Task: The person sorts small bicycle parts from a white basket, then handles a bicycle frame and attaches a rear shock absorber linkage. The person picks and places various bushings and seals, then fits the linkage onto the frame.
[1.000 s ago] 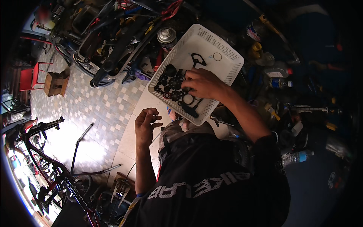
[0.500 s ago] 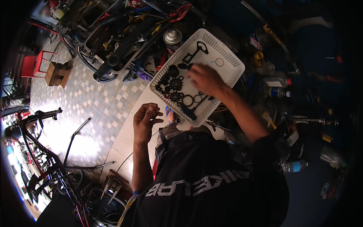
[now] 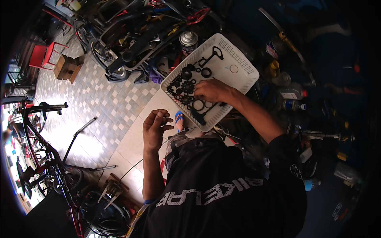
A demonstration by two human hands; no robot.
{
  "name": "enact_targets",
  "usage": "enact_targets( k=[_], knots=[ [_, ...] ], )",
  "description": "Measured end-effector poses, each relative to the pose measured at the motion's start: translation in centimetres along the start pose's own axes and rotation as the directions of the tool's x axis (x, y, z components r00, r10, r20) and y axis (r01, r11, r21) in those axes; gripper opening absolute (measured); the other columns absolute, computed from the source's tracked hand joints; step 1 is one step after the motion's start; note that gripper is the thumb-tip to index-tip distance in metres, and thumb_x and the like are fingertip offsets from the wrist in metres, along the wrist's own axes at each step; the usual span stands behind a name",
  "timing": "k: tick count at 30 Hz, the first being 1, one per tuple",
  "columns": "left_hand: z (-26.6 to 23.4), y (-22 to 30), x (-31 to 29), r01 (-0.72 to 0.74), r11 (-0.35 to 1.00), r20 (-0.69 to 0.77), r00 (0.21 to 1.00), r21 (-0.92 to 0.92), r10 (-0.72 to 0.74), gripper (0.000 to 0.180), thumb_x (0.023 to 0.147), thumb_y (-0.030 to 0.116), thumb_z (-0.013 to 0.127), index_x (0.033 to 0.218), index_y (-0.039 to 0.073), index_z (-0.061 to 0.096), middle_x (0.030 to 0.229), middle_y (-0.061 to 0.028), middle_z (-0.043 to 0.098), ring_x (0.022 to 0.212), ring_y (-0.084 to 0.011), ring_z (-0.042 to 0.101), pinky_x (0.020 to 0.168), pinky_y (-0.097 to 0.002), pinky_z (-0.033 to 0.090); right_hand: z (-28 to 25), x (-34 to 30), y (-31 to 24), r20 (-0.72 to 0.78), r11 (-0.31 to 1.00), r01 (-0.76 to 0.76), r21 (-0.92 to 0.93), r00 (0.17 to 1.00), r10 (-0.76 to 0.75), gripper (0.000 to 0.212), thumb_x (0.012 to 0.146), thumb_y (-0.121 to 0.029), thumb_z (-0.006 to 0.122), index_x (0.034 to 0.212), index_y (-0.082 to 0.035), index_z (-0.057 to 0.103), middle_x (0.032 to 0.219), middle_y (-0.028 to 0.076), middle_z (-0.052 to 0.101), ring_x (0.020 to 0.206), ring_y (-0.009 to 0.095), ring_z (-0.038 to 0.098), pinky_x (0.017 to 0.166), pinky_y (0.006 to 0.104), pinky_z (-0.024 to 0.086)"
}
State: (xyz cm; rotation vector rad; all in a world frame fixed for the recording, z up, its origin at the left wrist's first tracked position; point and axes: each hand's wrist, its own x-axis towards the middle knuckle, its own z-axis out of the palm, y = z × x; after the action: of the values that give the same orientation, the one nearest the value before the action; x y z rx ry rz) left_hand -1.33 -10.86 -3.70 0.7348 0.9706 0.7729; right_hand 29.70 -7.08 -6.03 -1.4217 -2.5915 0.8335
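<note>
A white perforated plastic basket (image 3: pixel 243 51) holds loose black parts. My right hand (image 3: pixel 212 90) reaches down into it from the right, fingers bent together among small rings and a toothed black part (image 3: pixel 187 87). Whatever those fingertips pinch is hidden. Nearby lie a black ring (image 3: pixel 206 72), a larger ring (image 3: pixel 198 105) and a round black piece (image 3: pixel 186 73). A long black part with a looped end (image 3: pixel 217 52) lies towards the far side. Left of the basket, my left hand (image 3: pixel 154 126) is raised, fingers curled towards the thumb; anything in them is too small to make out.
A spray can (image 3: pixel 188 39) stands at the basket's far left, beside piled bicycle parts (image 3: pixel 131 51). Bottles (image 3: pixel 293 93) and tools crowd the right. A bicycle frame (image 3: pixel 51 154) stands at left, with a wooden stool (image 3: pixel 67 68) and red chair (image 3: pixel 38 56) farther off.
My right hand has moved nearer and slightly left within the basket, uncovering a black ring. My left hand stays raised and curled. The whole view has shifted slightly.
</note>
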Motion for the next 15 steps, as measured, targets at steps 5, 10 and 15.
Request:
enact_targets(
  k=[5,10,15],
  knots=[
    [-0.7,-0.2,-0.3,-0.007,1.0,-0.008,1.0,-0.024,0.007,0.028,0.105,0.03,0.058,0.112,0.003,0.063,0.103,-0.0069,0.066,0.09,-0.0177,0.068,0.072,-0.0313,0.057,0.5,0.4,0.6,0.024,0.999,0.022,0.044,0.999,-0.023,0.017,0.085,-0.011,0.067,0.101,-0.011,0.074,0.101,0.007,0.068,0.106,0.028,0.065,0.089,0.042,0.053],
    [-1.2,-0.4,-0.2,-0.007,1.0,-0.012,1.0,-0.016,0.007,0.028,0.105,0.03,0.058,0.112,0.003,0.063,0.103,-0.0068,0.066,0.089,-0.0176,0.069,0.072,-0.0315,0.057,0.8,0.6,0.9,0.025,0.998,0.019,0.062,0.999,-0.021,0.014,0.083,-0.01,0.073,0.097,-0.008,0.073,0.1,0.007,0.068,0.103,0.027,0.065,0.087,0.0406,0.053],
    [-1.4,0.0,0.0,-0.004,1.0,-0.016,1.0,-0.014,0.004,0.027,0.105,0.029,0.057,0.112,0.003,0.063,0.103,-0.0066,0.066,0.089,-0.0176,0.069,0.072,-0.0315,0.057,0.8,0.8,0.6,0.059,0.998,0.054,-0.029,0.997,-0.052,0.015,0.082,-0.012,0.072,0.096,-0.009,0.074,0.097,0.007,0.067,0.102,0.027,0.065,0.086,0.0403,0.055]
  ],
)
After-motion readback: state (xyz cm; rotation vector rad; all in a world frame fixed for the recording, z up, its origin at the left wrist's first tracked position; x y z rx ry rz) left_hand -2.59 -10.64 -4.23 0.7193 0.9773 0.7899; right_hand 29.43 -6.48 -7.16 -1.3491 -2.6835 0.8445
